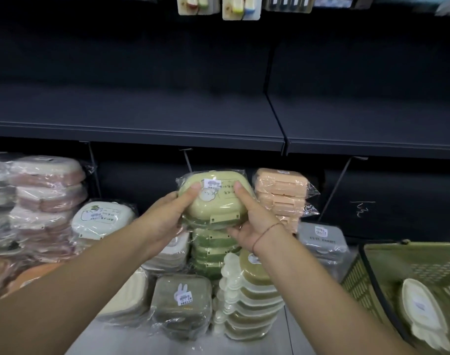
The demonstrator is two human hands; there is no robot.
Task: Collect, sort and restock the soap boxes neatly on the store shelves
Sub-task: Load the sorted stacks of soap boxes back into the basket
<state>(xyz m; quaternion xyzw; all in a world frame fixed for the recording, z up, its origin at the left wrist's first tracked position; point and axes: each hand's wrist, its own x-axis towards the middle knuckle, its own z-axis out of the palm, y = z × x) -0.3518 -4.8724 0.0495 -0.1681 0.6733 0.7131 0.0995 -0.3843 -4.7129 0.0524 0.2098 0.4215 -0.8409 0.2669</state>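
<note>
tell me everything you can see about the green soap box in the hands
The green soap box is a rounded rectangle: pale green lid over a darker green base, plastic-looking, sealed in clear film. The lid carries a white barcode sticker, a white cartoon figure and dark writing; two tabs show on the near edge. It is closed and tilted, lid toward the camera. The left hand and right hand grip its sides, thumbs on the lid, above a stack of matching green boxes.

Pale grey shelf with plastic-wrapped stacks of soap boxes in mixed colours.
</note>
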